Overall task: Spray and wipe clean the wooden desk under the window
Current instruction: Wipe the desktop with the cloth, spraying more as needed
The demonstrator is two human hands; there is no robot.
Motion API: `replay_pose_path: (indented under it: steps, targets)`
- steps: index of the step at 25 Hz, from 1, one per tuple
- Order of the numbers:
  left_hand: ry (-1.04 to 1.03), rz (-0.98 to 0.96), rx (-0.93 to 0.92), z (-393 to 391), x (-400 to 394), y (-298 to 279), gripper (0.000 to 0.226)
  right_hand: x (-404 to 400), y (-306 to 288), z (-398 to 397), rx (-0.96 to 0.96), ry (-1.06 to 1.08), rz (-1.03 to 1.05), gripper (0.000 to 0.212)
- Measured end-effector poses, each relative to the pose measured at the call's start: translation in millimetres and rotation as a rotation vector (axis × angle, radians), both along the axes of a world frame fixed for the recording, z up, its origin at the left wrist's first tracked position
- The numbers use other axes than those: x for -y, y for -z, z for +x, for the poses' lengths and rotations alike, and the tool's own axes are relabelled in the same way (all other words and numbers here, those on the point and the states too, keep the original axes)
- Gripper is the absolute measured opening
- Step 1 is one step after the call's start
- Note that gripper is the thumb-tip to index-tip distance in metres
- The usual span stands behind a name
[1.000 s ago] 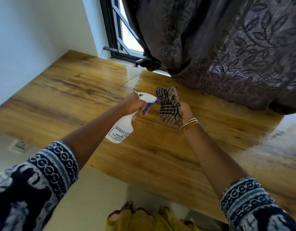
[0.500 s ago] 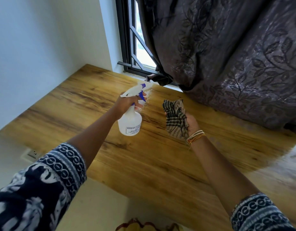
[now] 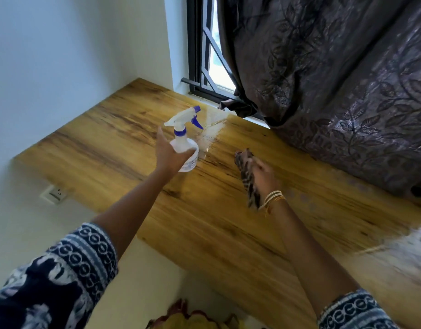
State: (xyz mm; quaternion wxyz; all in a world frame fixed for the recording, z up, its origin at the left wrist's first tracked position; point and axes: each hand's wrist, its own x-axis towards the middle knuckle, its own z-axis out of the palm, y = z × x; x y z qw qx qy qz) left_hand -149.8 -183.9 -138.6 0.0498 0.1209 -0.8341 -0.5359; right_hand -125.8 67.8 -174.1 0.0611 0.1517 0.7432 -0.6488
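The wooden desk (image 3: 105,141) runs under the window (image 3: 206,55). A white spray bottle (image 3: 186,138) with a blue trigger and nozzle stands upright on it, near a wet shiny patch (image 3: 212,131). My left hand (image 3: 168,155) is wrapped around the bottle's lower body, thumb raised. To the right, my right hand (image 3: 264,176) holds a bunched checked cloth (image 3: 246,173) down against the desk top; both are motion-blurred. Thread bangles circle that wrist.
A dark leaf-patterned curtain (image 3: 335,79) hangs over the desk's far right part and covers most of the window. White walls meet at the left corner. A wall socket (image 3: 55,193) sits below the desk's left edge. Yellow fabric (image 3: 193,319) lies below the front edge.
My left hand has brought the bottle from pointing at the cloth to standing upright further left and back, gripped lower down. My right hand has dropped the cloth onto the desk.
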Motion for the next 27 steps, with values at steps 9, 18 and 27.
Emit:
replay_pose_path:
  steps: [9, 18, 27]
  targets:
    - [0.096, -0.626, 0.030, 143.2, -67.8, 92.3, 0.049, -51.7, 54.3, 83.0, -0.667, -0.680, 1.205, 0.040]
    - [0.305, -0.945, 0.057, 149.9, -69.1, 95.9, 0.063, -175.7, 29.4, 59.0, -0.367, -0.164, 1.219, 0.045]
    - [0.446, -0.902, 0.032, 137.4, -67.3, 92.4, 0.058, -138.4, 42.2, 67.8, -0.855, -0.960, 1.078, 0.035]
